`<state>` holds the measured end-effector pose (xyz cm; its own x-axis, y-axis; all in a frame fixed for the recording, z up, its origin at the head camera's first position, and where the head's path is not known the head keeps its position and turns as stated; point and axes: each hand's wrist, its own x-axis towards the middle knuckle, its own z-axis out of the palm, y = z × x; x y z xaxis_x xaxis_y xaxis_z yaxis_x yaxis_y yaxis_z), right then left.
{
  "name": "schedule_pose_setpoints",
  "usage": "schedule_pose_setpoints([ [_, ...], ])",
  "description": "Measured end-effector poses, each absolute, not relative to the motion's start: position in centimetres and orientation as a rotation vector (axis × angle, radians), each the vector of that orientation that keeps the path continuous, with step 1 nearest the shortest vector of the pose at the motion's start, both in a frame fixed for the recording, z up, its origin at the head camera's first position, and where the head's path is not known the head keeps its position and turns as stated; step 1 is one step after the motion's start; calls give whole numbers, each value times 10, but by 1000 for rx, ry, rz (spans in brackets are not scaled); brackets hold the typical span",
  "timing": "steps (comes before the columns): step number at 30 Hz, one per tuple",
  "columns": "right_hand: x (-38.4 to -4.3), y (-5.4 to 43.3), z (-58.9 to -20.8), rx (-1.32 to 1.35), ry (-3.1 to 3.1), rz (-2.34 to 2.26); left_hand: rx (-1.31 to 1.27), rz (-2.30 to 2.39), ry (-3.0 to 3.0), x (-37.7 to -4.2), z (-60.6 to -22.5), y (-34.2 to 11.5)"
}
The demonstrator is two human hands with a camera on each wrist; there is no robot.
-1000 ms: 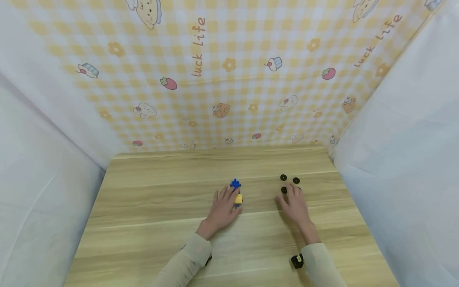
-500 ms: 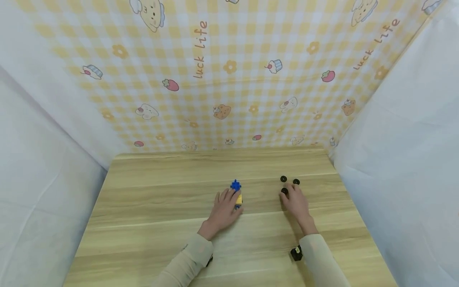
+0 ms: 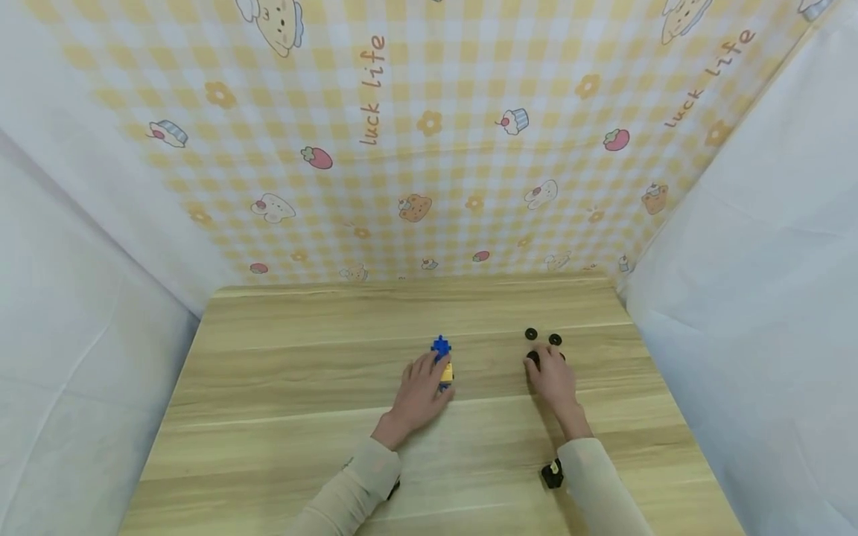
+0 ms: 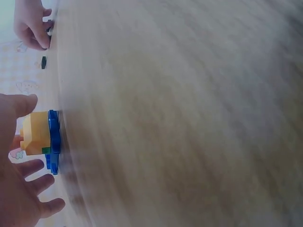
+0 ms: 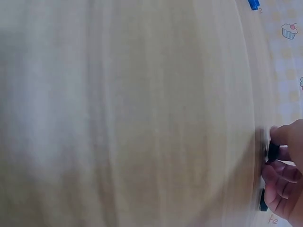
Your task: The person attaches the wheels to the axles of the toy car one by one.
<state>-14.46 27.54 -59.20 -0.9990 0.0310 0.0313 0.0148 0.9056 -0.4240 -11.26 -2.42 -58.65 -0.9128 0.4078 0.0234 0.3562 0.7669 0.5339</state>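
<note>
My left hand (image 3: 418,391) lies over a small toy of building blocks, with a blue base (image 3: 440,347) and a yellow block (image 3: 447,373). In the left wrist view the yellow block (image 4: 37,133) stands on its blue part (image 4: 54,135), with the thumb on one side and loosely spread fingers on the other. To the right, my right hand (image 3: 555,380) pinches a small black tire (image 5: 273,151) between thumb and fingers, low over the table. Another tire (image 5: 263,200) lies right by its lower fingers, partly covered.
Beyond the right hand lie two more black tires, a left one (image 3: 531,333) and a right one (image 3: 555,339). The wooden table (image 3: 302,357) ends at a yellow checked cloth (image 3: 429,164), with white cloth on both sides. A black wrist camera (image 3: 553,474) hangs under the right sleeve.
My right hand has drawn thumb and fingers together and taken hold of the near left tire, which lay by its fingertips before. The left hand and the block toy stay in place.
</note>
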Motion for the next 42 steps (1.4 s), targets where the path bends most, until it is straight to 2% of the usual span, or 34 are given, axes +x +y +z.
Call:
schedule_pose_setpoints([
  [13,-138,249,-593,-71,-2806,1169,397,1048,2855,-123,-594,-21],
  [17,-138,236,-592,-159,-2745,1471,344,1420,2582,-129,-595,-23],
  [22,-142,195,-588,-334,-2515,2049,51,2083,1995,-137,-598,-22],
  [25,-143,168,-591,-353,-2386,2321,-54,2294,1810,-141,-602,-19],
  [31,-146,136,-603,-396,-2111,2640,-58,2264,1791,-149,-605,-22],
  [39,-160,118,-608,-230,-1864,2804,-109,2219,2087,-160,-580,-25],
  [42,-166,115,-610,-226,-1832,2780,-79,2186,2065,-173,-590,-25],
])
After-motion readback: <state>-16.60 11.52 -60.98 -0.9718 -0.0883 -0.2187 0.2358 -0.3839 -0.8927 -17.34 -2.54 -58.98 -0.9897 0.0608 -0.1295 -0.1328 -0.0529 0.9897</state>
